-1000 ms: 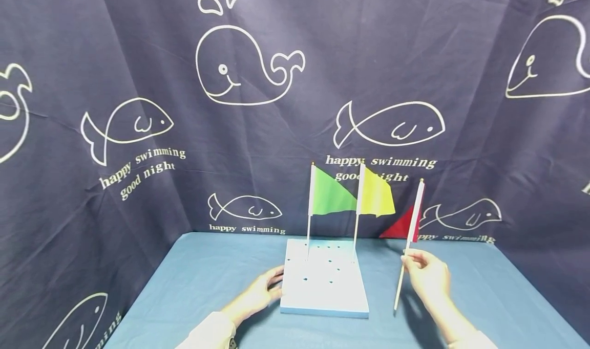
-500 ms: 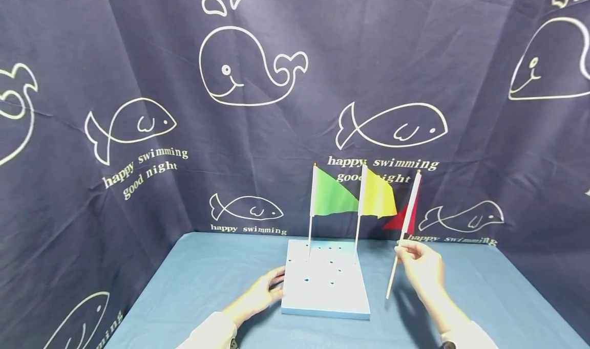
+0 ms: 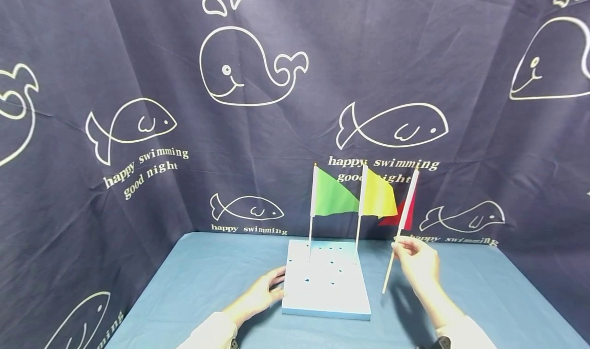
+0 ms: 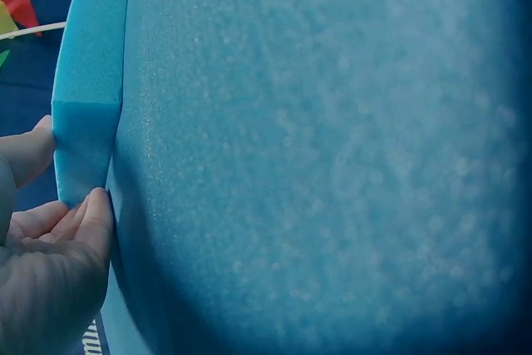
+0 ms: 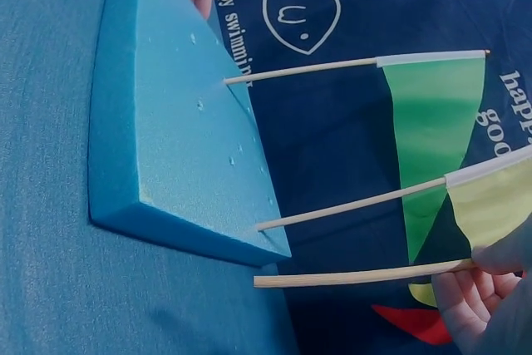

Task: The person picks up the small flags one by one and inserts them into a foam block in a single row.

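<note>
My right hand (image 3: 419, 264) pinches the stick of a red flag (image 3: 407, 211) between thumb and fingers. The flag leans, its bare lower end hanging right of a light-blue foam board (image 3: 322, 298), apart from it in the head view. Close up in the right wrist view, the wooden stick (image 5: 357, 278) ends near the board's corner. My left hand (image 3: 260, 290) rests its fingers and thumb against the board's left edge; the left wrist view shows those fingertips (image 4: 98, 201) touching the foam. A green flag (image 3: 329, 198) and a yellow flag (image 3: 377, 195) stand upright in the board.
Several small holes dot the board's top, among them one hole (image 3: 333, 283) near its front. The board lies on a blue-covered table (image 3: 193, 282). A dark cloth backdrop (image 3: 161, 47) with white whale and fish drawings hangs behind and at the sides.
My right hand has moved left and slightly up with the red flag, bringing the stick's lower end closer to the board and higher. The left hand and both standing flags stay as they were.
</note>
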`<action>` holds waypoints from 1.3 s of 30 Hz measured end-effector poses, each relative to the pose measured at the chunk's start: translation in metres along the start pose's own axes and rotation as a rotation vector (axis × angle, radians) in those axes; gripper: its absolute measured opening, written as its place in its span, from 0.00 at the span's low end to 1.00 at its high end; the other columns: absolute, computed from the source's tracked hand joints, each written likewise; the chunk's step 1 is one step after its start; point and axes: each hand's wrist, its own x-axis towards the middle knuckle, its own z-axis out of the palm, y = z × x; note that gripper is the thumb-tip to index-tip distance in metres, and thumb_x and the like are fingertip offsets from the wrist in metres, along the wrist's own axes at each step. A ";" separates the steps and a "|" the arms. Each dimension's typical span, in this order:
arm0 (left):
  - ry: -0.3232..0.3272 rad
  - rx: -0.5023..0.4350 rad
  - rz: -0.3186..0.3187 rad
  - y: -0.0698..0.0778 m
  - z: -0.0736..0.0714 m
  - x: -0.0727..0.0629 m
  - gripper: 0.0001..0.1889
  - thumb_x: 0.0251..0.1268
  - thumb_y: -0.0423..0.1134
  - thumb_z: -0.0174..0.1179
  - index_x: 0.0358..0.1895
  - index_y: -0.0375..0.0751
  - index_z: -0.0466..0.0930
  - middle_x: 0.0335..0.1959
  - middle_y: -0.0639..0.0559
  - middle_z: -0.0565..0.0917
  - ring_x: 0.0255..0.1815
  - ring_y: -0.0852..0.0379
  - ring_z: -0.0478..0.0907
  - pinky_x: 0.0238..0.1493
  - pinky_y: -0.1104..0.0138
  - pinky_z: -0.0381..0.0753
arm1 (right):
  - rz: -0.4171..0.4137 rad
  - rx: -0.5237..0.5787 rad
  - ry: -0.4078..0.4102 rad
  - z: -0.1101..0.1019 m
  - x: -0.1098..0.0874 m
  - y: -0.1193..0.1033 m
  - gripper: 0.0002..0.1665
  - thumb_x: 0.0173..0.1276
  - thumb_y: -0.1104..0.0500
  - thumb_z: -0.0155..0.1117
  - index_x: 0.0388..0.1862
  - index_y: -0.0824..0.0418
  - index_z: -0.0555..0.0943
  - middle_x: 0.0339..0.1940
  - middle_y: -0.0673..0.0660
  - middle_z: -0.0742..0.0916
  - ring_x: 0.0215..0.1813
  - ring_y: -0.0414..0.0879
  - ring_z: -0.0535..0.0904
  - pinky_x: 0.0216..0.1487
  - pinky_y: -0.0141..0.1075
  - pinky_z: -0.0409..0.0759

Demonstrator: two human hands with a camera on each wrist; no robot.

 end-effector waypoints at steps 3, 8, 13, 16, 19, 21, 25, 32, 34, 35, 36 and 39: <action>-0.007 -0.007 0.003 0.000 0.000 0.000 0.34 0.65 0.28 0.58 0.70 0.20 0.53 0.70 0.25 0.61 0.71 0.30 0.60 0.71 0.46 0.64 | -0.003 0.010 0.008 0.001 0.001 0.000 0.13 0.61 0.67 0.67 0.45 0.71 0.84 0.31 0.63 0.89 0.21 0.25 0.79 0.26 0.17 0.77; -0.018 -0.028 -0.008 -0.001 0.000 0.000 0.34 0.66 0.29 0.57 0.71 0.21 0.53 0.70 0.25 0.61 0.72 0.30 0.59 0.71 0.47 0.65 | -0.005 0.019 0.024 0.002 0.002 -0.001 0.13 0.61 0.67 0.68 0.44 0.71 0.84 0.28 0.61 0.89 0.21 0.25 0.79 0.25 0.17 0.77; -0.014 -0.034 0.000 -0.001 0.000 0.000 0.34 0.66 0.27 0.57 0.71 0.20 0.53 0.70 0.24 0.60 0.71 0.30 0.59 0.71 0.46 0.64 | -0.014 0.010 0.027 0.003 0.004 -0.003 0.12 0.60 0.66 0.68 0.43 0.71 0.84 0.26 0.58 0.89 0.21 0.27 0.80 0.24 0.18 0.76; -0.011 -0.037 0.007 -0.001 0.000 0.000 0.34 0.65 0.26 0.57 0.70 0.19 0.53 0.70 0.24 0.60 0.71 0.29 0.59 0.71 0.45 0.64 | -0.006 0.008 0.018 0.003 0.005 -0.004 0.13 0.60 0.66 0.68 0.43 0.71 0.84 0.25 0.56 0.89 0.21 0.27 0.80 0.24 0.18 0.76; -0.006 -0.039 -0.001 -0.002 0.001 0.000 0.34 0.64 0.26 0.57 0.70 0.18 0.53 0.70 0.24 0.60 0.71 0.30 0.59 0.71 0.45 0.65 | -0.001 0.012 0.012 0.005 0.005 -0.005 0.13 0.60 0.66 0.68 0.44 0.71 0.84 0.26 0.57 0.89 0.21 0.27 0.80 0.24 0.18 0.76; -0.004 -0.040 -0.003 -0.002 0.001 0.000 0.34 0.64 0.26 0.58 0.70 0.18 0.52 0.70 0.24 0.60 0.71 0.30 0.59 0.71 0.46 0.65 | -0.001 0.017 0.010 0.006 0.005 -0.006 0.13 0.60 0.66 0.68 0.44 0.71 0.84 0.26 0.57 0.89 0.21 0.28 0.81 0.24 0.18 0.76; 0.000 -0.026 0.002 -0.001 0.000 0.000 0.34 0.64 0.26 0.58 0.69 0.18 0.53 0.70 0.23 0.60 0.71 0.29 0.60 0.70 0.45 0.65 | 0.003 0.036 0.012 0.009 0.006 -0.008 0.12 0.61 0.66 0.68 0.43 0.70 0.85 0.26 0.57 0.89 0.21 0.28 0.81 0.25 0.18 0.77; 0.008 -0.009 0.002 -0.001 0.001 -0.002 0.34 0.64 0.26 0.58 0.70 0.19 0.54 0.70 0.24 0.61 0.71 0.30 0.60 0.70 0.45 0.65 | 0.006 0.046 -0.001 0.014 0.005 -0.013 0.13 0.61 0.66 0.67 0.44 0.70 0.85 0.28 0.59 0.89 0.21 0.26 0.80 0.26 0.17 0.77; 0.010 -0.008 0.002 -0.001 0.001 -0.002 0.34 0.63 0.25 0.58 0.70 0.19 0.54 0.69 0.24 0.61 0.71 0.30 0.61 0.70 0.45 0.65 | 0.002 0.055 -0.008 0.016 0.005 -0.014 0.13 0.61 0.66 0.67 0.44 0.70 0.85 0.29 0.60 0.90 0.22 0.27 0.81 0.26 0.17 0.78; 0.010 -0.005 0.003 0.000 0.001 -0.002 0.34 0.64 0.25 0.58 0.70 0.19 0.54 0.69 0.24 0.62 0.71 0.30 0.61 0.70 0.45 0.65 | -0.001 0.061 -0.010 0.017 0.005 -0.014 0.12 0.61 0.66 0.67 0.44 0.70 0.85 0.29 0.60 0.90 0.22 0.27 0.81 0.26 0.17 0.78; 0.009 -0.003 0.004 0.000 0.001 -0.002 0.33 0.64 0.25 0.58 0.69 0.19 0.54 0.69 0.24 0.62 0.70 0.30 0.61 0.70 0.45 0.65 | -0.005 0.069 -0.013 0.018 0.005 -0.014 0.13 0.61 0.67 0.67 0.44 0.71 0.84 0.29 0.60 0.90 0.22 0.27 0.81 0.26 0.17 0.78; 0.009 0.003 0.007 0.001 0.001 -0.001 0.33 0.64 0.25 0.57 0.69 0.18 0.54 0.69 0.23 0.62 0.70 0.29 0.61 0.69 0.45 0.66 | -0.010 0.087 -0.014 0.022 0.006 -0.013 0.13 0.61 0.67 0.67 0.44 0.71 0.84 0.30 0.61 0.90 0.22 0.26 0.81 0.26 0.17 0.78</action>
